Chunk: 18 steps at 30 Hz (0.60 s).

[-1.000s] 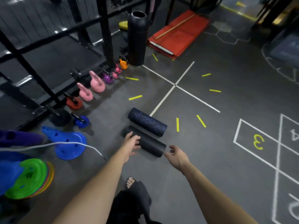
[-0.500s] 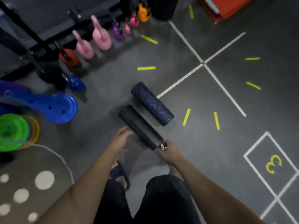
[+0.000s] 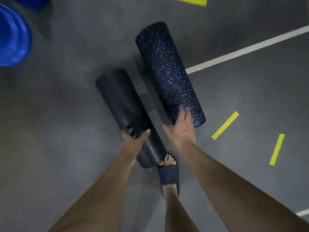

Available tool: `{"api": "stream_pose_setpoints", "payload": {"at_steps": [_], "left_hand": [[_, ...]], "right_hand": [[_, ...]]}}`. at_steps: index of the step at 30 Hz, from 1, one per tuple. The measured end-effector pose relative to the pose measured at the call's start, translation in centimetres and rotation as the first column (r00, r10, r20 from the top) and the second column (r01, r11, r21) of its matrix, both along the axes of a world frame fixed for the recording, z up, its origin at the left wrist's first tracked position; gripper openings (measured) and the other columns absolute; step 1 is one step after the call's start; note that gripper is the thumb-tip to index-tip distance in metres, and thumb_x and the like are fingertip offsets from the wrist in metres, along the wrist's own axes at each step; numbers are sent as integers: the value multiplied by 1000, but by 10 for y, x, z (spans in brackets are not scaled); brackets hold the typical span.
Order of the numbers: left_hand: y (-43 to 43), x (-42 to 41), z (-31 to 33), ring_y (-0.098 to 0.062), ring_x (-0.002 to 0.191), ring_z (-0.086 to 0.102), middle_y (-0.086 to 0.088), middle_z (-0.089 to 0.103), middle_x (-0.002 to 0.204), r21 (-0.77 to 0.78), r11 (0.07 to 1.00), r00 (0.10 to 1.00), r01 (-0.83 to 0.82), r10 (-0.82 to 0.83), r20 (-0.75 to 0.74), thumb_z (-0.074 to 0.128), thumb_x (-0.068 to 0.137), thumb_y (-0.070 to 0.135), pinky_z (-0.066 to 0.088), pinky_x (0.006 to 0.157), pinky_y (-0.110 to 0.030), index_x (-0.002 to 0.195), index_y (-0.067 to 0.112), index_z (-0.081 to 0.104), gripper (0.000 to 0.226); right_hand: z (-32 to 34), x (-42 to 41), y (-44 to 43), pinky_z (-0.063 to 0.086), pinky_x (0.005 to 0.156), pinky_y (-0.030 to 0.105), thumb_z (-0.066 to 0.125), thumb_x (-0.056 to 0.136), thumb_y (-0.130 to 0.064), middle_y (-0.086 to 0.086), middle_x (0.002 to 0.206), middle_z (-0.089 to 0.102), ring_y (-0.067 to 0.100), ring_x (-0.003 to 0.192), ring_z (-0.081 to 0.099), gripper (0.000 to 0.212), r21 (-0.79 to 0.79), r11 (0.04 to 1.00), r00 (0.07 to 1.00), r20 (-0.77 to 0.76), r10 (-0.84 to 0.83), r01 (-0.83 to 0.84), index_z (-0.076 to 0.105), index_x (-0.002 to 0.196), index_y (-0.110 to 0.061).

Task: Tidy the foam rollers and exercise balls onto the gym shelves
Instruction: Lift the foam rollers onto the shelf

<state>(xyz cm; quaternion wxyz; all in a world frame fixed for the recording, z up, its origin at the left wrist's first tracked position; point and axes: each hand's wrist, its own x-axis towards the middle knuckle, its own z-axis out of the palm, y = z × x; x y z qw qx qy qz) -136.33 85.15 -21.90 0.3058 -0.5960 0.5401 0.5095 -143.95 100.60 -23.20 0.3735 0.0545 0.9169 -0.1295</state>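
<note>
Two cylindrical foam rollers lay side by side, not touching, on a matte grey rubber floor (image 3: 66, 114). The plain black roller (image 3: 123, 106), smooth-skinned with a notch in its surface, was clasped near its lower end by the left hand (image 3: 133, 142), thumb curled over the top. The blue-speckled roller (image 3: 168, 72), of coarser flecked foam, lay flat; the right hand (image 3: 182, 131), fingers straight and spread, holding nothing, reached its near end, though blur hid whether they touched. A dark fabric slipper (image 3: 169, 177) stood just beside the black roller's end. Also visible: a glossy blue plastic disc (image 3: 13, 37), a white line (image 3: 247, 49) and yellow tape strips (image 3: 224, 125).
</note>
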Motion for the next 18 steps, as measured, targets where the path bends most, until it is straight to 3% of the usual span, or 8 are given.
{"api": "stream_pose_setpoints", "payload": {"at_steps": [1,3,5,7,12,18], "left_hand": [[12,-3,-28,-33,138,42,-15,31,158,-57,998,996,35,-30,86,87,46,74,37,114,-49,158,16,5,151],[31,-6,-73,-46,146,24,-22,11,163,-257,964,955,61,19,297,89,44,70,23,118,-59,157,19,-19,165],[35,-8,-88,-47,140,31,-21,21,158,-445,895,922,27,149,356,93,46,62,25,113,-62,159,22,-10,158],[31,5,-99,-44,134,39,-19,30,152,-531,846,933,45,155,326,92,48,61,32,109,-58,160,24,-4,152],[7,28,-59,-42,136,39,-17,36,149,-453,889,983,64,23,184,88,49,67,37,112,-53,156,30,6,140],[-53,57,19,-43,132,39,-16,41,143,-388,893,959,228,-136,249,83,46,75,38,109,-56,153,30,14,135]], "right_hand": [[-22,-9,11,18,124,44,77,78,-55,13,167,6,34,152,14,115,43,998,999,-41,-34,36,7,160,-15],[-57,-26,32,16,124,49,84,60,-66,19,166,6,40,151,14,141,133,989,998,-33,-56,60,-3,159,-16],[-77,-37,46,25,119,52,87,44,-72,20,159,21,41,144,27,159,172,984,999,-19,-50,53,-9,158,-18],[-82,-39,48,34,112,53,90,40,-69,17,149,32,38,137,38,162,168,985,998,-35,-43,48,-8,158,-19],[-53,-11,11,39,110,52,90,41,-66,18,145,36,39,134,41,156,97,985,986,73,-148,141,-3,157,-19],[5,52,-33,36,115,49,90,35,-68,12,146,36,34,137,38,153,-106,962,931,297,-213,253,4,154,-27]]}}
